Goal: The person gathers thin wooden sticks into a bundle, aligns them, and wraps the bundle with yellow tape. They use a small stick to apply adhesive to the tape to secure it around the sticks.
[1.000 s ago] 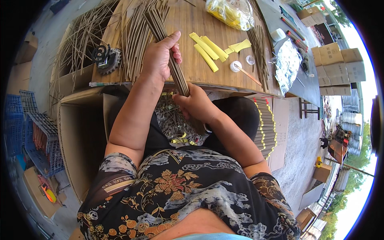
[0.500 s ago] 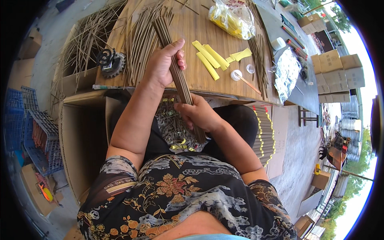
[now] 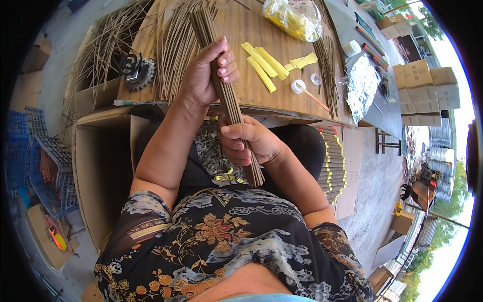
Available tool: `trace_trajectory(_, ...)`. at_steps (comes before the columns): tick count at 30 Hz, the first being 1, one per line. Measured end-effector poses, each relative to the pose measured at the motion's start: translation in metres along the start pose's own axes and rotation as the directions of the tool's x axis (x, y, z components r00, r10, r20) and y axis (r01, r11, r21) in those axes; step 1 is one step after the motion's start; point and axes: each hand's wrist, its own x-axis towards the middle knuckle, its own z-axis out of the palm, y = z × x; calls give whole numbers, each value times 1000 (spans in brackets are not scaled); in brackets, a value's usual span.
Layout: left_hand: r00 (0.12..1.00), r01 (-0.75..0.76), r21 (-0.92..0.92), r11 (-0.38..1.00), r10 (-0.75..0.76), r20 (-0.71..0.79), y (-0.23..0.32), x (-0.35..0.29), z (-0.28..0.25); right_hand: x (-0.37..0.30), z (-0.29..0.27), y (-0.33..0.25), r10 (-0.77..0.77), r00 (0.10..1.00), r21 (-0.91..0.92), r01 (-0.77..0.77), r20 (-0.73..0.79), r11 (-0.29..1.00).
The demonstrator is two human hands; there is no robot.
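A bundle of thin brown incense sticks [image 3: 231, 103] slants in front of me, its upper end over the table and its lower end near my lap. Around its upper part my left hand [image 3: 207, 70] is closed, thumb uppermost and fingers curled over the sticks. Lower down, my right hand [image 3: 250, 141] grips the same bundle, its thumb lying across the front. Beyond my hands, yellow paper strips [image 3: 267, 63] lie on the wooden table [image 3: 241, 27]. A small white pot [image 3: 298, 86] with a flat wooden stick [image 3: 314, 99] leaning from it stands beside them.
Loose sticks [image 3: 177, 48] cover the table's left side, by a dark toothed metal part [image 3: 138, 74]. A bag of yellow strips [image 3: 293, 22] lies at the back. An open cardboard box [image 3: 100, 166] stands left of my legs; banded stick bundles [image 3: 333, 163] lie to the right.
My left hand has moved up slightly and its fingers now wrap further round the sticks. My right hand's fingers have curled into fuller view around the bundle, whose lower end sits slightly nearer me.
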Motion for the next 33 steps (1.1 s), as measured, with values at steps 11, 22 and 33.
trace_trajectory(11,1000,-10,55,998,11,-11,2,3,-4,1,3,1,-5,999,72,2,33,997)
trace_trajectory(22,999,-14,65,998,17,-43,2,5,-7,0,3,-2,-65,988,-205,35,-141,978)
trace_trajectory(33,998,-36,62,997,40,-56,2,5,-11,-2,3,-3,49,999,10,-49,-9,999)
